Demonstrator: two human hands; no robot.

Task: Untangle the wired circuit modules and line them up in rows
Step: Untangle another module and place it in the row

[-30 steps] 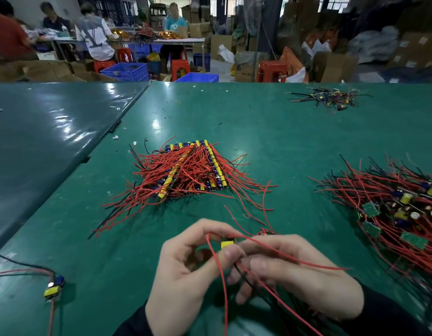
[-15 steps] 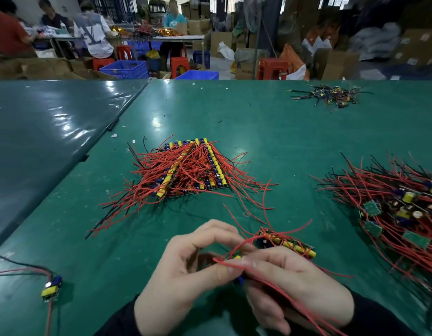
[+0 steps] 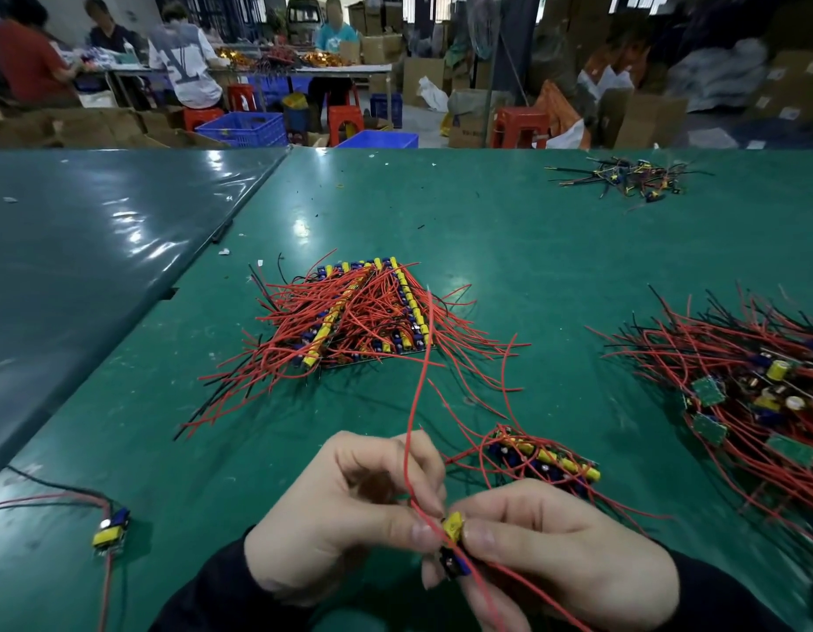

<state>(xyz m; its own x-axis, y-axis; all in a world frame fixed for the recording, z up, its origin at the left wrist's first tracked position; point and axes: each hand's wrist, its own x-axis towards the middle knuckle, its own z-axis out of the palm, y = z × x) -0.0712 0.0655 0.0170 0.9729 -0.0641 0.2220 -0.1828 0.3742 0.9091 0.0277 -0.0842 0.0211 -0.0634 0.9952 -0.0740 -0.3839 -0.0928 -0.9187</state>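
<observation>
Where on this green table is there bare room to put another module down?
Bare green mat lies between the lined-up red-wired stack and the tangled pile at right, also left of the hands toward the lone yellow module. Crowded beside the short row.

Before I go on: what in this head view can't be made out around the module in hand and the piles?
- Held module: mostly covered by the left hand and right hand; only its yellow part shows.
- Its red wire: the lower end runs off the bottom edge.
- Tangled pile: cut off by the right edge, so its count is unknown.
- Short row: near end hidden behind the right hand.
- Far pile: too small to tell parts.
</observation>
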